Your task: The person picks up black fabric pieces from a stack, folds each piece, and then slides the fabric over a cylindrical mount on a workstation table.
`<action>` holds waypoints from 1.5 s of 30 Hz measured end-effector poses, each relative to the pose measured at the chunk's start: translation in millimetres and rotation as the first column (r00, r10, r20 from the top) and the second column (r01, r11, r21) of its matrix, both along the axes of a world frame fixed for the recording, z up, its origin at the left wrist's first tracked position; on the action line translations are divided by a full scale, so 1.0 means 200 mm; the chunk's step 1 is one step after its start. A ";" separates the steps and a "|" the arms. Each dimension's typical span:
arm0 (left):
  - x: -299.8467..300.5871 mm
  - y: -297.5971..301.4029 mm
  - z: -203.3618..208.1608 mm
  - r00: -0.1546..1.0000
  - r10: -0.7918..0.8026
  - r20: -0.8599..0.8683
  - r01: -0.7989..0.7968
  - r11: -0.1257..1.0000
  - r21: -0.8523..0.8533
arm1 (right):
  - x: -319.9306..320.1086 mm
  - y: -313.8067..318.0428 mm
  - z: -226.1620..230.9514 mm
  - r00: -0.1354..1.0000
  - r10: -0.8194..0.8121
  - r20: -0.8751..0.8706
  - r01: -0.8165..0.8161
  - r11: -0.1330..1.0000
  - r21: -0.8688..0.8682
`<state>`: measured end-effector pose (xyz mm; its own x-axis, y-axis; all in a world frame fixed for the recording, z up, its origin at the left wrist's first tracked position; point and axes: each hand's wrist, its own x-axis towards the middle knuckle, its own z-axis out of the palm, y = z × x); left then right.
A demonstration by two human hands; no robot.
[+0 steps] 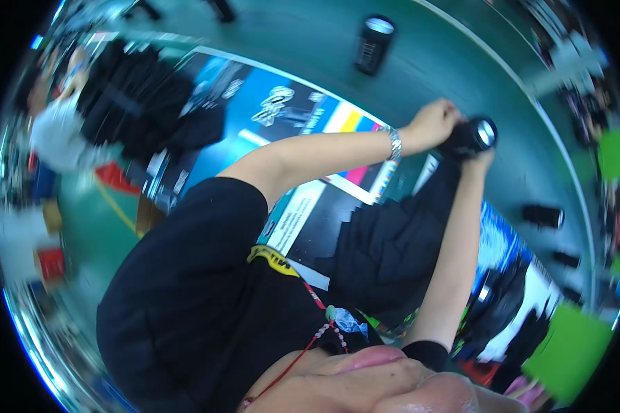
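Note:
A black cylinder [470,139] with a bright round end is between my two hands, slightly blurred. My left hand [430,125], with a metal watch on the wrist, is closed at the cylinder's left end, its fingers bent. From below, my right hand [480,160] is closed around the cylinder's near side, its fingers mostly hidden. A heap of dark cloth [396,244] lies on the printed table covering [272,76], just nearer to me than the cylinder.
A similar black cylinder [375,45] stands on the green surface [434,51] at the far side. Another black cylinder [543,216] is at the right. A large pile of black cloth [134,100] lies at the far left. A bright green panel [568,351] is at the near right.

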<state>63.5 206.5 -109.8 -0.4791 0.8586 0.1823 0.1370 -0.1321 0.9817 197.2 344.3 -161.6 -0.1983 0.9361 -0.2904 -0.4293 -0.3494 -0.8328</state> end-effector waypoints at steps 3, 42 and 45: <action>-0.24 -0.39 0.01 0.957 -0.019 -0.291 0.040 0.997 0.066 | 0.12 -0.01 0.08 0.995 -0.054 0.082 0.055 0.998 -0.013; -0.50 -1.27 -0.07 0.574 -0.263 0.775 0.163 0.965 0.207 | -0.39 -1.40 0.14 0.962 -0.123 0.243 0.020 0.922 0.387; -0.59 -1.30 -0.11 0.625 -0.156 0.765 0.032 0.984 0.174 | -0.36 -1.41 0.32 0.973 0.082 -0.214 -0.033 0.974 0.226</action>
<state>-54.2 -53.9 -131.5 -0.4142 0.9043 -0.1038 -0.6843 -0.2342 0.6906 124.8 61.7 -97.7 -0.2896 0.9569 -0.0218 -0.5955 -0.1980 -0.7786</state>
